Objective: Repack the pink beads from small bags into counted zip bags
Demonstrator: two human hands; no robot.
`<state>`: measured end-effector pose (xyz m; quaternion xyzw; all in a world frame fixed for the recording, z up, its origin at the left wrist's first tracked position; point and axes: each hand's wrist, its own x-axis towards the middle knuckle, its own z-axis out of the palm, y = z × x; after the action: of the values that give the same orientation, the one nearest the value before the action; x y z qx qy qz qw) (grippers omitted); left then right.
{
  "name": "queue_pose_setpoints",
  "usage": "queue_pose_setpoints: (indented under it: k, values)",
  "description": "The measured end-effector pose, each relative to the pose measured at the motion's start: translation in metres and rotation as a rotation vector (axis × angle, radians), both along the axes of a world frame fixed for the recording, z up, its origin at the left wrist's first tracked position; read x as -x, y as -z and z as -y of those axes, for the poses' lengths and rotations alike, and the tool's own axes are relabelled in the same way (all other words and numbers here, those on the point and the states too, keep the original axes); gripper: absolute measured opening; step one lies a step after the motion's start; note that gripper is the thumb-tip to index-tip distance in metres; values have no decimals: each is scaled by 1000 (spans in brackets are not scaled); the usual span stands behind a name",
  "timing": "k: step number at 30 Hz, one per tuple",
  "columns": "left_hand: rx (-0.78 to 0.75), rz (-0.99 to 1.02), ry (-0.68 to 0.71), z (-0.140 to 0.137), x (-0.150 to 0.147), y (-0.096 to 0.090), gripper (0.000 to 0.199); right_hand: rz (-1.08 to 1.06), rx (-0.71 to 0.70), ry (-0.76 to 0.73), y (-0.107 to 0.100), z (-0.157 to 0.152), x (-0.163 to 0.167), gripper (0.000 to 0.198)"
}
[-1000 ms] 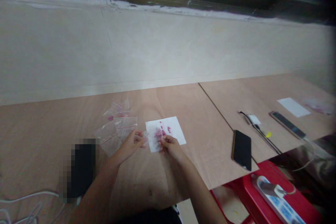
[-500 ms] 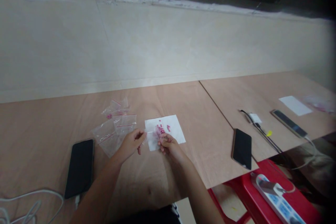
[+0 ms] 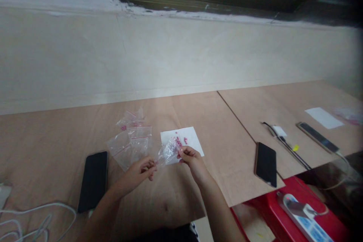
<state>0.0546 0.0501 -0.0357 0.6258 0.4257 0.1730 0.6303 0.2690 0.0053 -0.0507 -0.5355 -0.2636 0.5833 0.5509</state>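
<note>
A small clear plastic bag (image 3: 168, 152) is stretched between my hands, over the near left part of a white sheet of paper (image 3: 196, 142). My right hand (image 3: 193, 159) pinches the bag's right side between thumb and fingers. With curled fingers, my left hand (image 3: 143, 171) grips the bag's left end, lower and closer to me. Small pink pieces (image 3: 185, 141) lie on the paper; others show beside and behind the bag, and I cannot tell whether any are inside it.
Left of the paper lie several clear zip bags (image 3: 138, 141), one with pink bits. A black phone (image 3: 93, 181) is further left, near a white cable (image 3: 61, 205). To the right are another phone (image 3: 266, 164), a charger (image 3: 279, 131) and a red stool (image 3: 265, 206) bearing a power strip (image 3: 312, 225).
The clear bag has opened out between my hands, away from the pink pieces. My left hand has come down towards me. The whole view has shifted slightly.
</note>
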Motion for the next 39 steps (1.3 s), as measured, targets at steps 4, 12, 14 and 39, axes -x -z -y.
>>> queue_pose_setpoints:
  k: [4,12,14,39]
  values:
    - [-144,-104,-164,5,19,-16,24,368,-158,-152,-29,0,9,21]
    - [-347,-33,-120,10,12,-55,20,614,-321,-331,-70,3,41,14]
    - [-368,-7,-144,14,13,-55,20,538,-301,-317,-66,2,50,17]
    - [-157,112,-269,38,45,-51,25,293,-182,-270,-46,11,70,25]
